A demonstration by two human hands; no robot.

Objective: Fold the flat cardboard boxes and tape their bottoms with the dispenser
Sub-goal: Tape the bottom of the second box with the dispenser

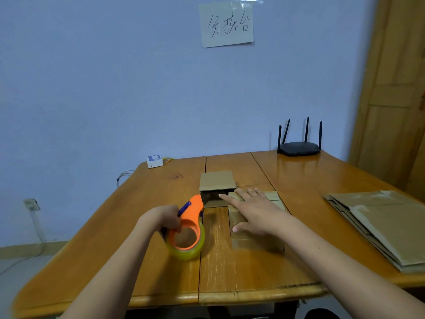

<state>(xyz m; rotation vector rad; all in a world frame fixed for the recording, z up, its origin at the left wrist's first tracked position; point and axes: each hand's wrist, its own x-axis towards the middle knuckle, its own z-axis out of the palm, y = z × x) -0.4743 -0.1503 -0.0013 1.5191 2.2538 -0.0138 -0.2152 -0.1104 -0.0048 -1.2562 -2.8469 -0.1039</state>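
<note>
Fingers (247, 195) of the right hand (255, 210) lie straight and spread, pressing flat on the closed flaps of a folded cardboard box (257, 229) that sits near the middle of the wooden surface (296, 180). The palm seems to be there to keep the flaps shut and level so the seam can take tape. The left hand (164, 218) curls round the handle of the orange tape dispenser (187, 229), whose roll of clear tape rests on the surface just left of the box, nose aimed away from the person. It looks poised to be brought over to the box, though no tape strand can be made out between the two.

Behind the pressed box, touching or nearly touching it, a second box (217, 187) lies on its side with its open mouth facing the person, probably one already dealt with and set aside. Well apart on the right, a stack of flat cardboard boxes (379, 224) waits within reach of the right arm. A black router (299, 147) stands at the far edge, and a small white device (154, 161) sits at the far left corner. A handwritten paper sign (227, 24) is taped to the wall.
</note>
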